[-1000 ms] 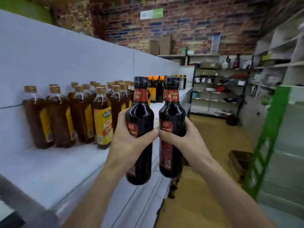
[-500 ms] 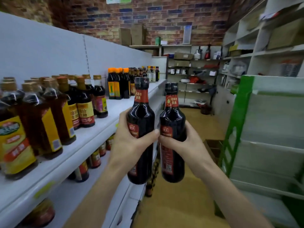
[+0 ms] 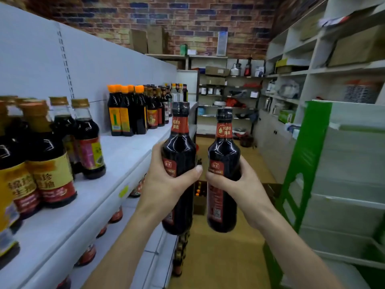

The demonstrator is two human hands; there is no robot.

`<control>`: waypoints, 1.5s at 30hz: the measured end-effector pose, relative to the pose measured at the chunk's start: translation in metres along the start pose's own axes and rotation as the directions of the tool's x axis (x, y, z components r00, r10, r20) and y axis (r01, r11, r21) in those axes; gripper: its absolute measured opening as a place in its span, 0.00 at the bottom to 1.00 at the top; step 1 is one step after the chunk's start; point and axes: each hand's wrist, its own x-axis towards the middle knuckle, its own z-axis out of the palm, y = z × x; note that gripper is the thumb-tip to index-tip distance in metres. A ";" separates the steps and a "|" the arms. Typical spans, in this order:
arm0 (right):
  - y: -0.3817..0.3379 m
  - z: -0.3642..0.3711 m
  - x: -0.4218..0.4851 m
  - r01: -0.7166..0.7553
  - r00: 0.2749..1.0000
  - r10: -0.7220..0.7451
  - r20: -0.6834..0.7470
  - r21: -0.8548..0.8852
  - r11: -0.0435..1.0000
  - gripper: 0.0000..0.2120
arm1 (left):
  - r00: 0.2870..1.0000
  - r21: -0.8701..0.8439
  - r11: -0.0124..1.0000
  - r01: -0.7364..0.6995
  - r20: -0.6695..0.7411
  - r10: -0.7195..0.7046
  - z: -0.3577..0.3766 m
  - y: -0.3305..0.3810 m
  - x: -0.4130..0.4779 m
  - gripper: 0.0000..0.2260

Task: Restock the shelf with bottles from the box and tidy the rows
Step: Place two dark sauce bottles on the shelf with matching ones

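One head-worn wide-angle camera looks forward and somewhat down the aisle. The white shelf (image 3: 129,151) runs close along its left, receding toward the brick wall (image 3: 208,21). The left hand (image 3: 166,184) and right hand (image 3: 243,184), holding the left bottle (image 3: 179,147) and right bottle (image 3: 224,151), sit near the lens, right of the shelf.

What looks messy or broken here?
Nothing looks spilled or broken. The only odd spot is a bare gap on the shelf between the gold-capped bottles and the orange-capped bottles.
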 end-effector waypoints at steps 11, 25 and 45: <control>0.055 0.001 0.138 -0.001 0.999 -0.001 0.043 0.047 0.999 0.20 | 0.999 0.047 0.998 0.035 -0.030 -0.033 0.030 -0.068 0.120 0.28; 0.134 -0.075 0.352 0.027 0.982 -0.036 0.187 0.052 0.998 0.22 | 0.986 0.127 0.989 0.080 -0.158 -0.060 0.140 -0.139 0.283 0.30; 0.247 -0.071 0.587 -0.021 0.983 0.026 0.184 -0.028 0.999 0.22 | 0.988 0.082 0.995 0.062 -0.146 -0.050 0.193 -0.274 0.512 0.30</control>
